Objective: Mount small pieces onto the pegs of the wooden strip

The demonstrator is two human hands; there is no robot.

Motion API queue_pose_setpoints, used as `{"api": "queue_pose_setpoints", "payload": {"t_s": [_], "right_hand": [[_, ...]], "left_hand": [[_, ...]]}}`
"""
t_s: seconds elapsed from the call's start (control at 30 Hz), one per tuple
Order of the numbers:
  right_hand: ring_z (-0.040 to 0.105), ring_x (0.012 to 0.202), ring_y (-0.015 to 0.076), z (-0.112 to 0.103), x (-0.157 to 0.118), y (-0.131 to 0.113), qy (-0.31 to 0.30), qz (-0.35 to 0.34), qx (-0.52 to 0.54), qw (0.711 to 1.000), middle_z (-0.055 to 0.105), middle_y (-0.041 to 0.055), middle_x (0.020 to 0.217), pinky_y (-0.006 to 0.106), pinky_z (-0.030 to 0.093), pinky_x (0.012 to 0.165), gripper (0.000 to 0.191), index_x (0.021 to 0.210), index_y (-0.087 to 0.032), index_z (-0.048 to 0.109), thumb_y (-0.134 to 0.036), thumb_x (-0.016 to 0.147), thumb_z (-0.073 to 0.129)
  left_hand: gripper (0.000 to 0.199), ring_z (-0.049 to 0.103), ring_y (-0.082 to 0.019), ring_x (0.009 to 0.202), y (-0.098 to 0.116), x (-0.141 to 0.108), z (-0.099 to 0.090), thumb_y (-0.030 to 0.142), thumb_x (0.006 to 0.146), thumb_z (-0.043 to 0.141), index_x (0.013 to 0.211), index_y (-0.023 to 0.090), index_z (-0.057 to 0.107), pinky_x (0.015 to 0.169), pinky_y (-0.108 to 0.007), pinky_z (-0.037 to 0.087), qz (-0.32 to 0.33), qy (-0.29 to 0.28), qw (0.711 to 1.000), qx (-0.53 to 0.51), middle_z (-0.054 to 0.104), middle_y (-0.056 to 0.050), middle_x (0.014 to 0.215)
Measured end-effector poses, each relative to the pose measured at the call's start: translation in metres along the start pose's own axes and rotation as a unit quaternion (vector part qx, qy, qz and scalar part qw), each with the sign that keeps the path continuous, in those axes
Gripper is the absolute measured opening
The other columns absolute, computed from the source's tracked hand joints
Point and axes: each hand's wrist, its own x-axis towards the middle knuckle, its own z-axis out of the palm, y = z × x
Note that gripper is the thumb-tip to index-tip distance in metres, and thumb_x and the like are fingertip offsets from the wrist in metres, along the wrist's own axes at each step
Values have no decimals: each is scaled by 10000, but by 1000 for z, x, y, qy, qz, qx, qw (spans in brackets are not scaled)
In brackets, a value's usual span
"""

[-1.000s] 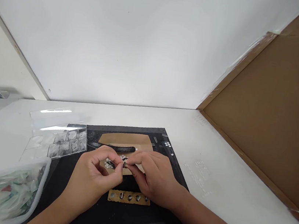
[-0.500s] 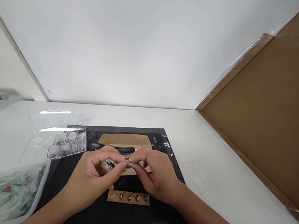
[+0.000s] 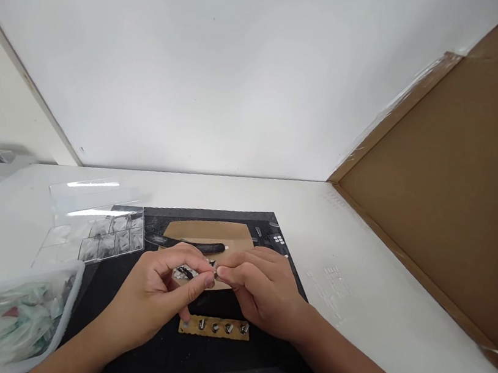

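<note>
While both our hands meet over the black mat, we pinch one tiny piece between our fingertips. Our left hand has its thumb and pointing finger closed on one side of it, and our right hand has its thumb and pointing finger closed on the other side. The tiny piece is nearly all hidden by our fingers, so we cannot tell its shape. It is up in the air, in front of the tan sheet, where small white and dark bits lie in a heap and a long black stick rests behind them. Nearer to us is a tan strip with a row of round spots. Four spots have little shiny bits on them, and the spot at the left end looks flat and pale. One of our left fingers is very near that end, but we cannot tell if it touches. We think this is the fiddly part, when two hands work on one small thing. The next move seems to call for a soft, steady pinch, because a thing this small could slip and drop into the heap.
</note>
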Motion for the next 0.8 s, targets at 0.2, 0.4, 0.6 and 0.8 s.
{"api": "queue_pose_setpoints", "payload": {"t_s": [0.2, 0.4, 0.6, 0.8], "right_hand": [[702, 734, 90, -1, 1, 1, 13, -7, 7, 1000, 784, -19, 896, 231, 497, 688, 114, 966, -219, 619, -119, 1015, 595], [726, 766, 101, -1, 0, 3, 22, -21, -7, 1000, 793, -22, 907, 238, 510, 689, 145, 985, -237, 635, -109, 1018, 574], [695, 736, 109, 2, -2, 4, 30, -45, -59, 997, 800, -21, 930, 262, 470, 652, 126, 1030, -237, 656, -149, 1039, 565], [680, 740, 116, 6, -6, 3, 18, -35, -110, 993, 796, -32, 911, 284, 436, 650, 146, 1012, -245, 676, -130, 1017, 588]], "left_hand": [[164, 695, -152, 734, 0, 2, -2, 359, 949, 745, 999, 226, 825, 425, -200, 609, 1, -24, 999, -45, 681, -87, 1064], [152, 688, -181, 798, 0, 2, 0, 342, 947, 743, 987, 219, 824, 424, -206, 607, 20, -20, 999, -43, 678, -100, 1045], [124, 659, -147, 739, -5, 0, 4, 302, 984, 684, 1007, 231, 783, 463, -203, 593, 80, 22, 995, 48, 666, -72, 995], [117, 623, -135, 770, -8, 0, 8, 264, 1023, 599, 1000, 223, 705, 526, -185, 571, 126, 48, 981, 139, 634, -60, 989]]}}
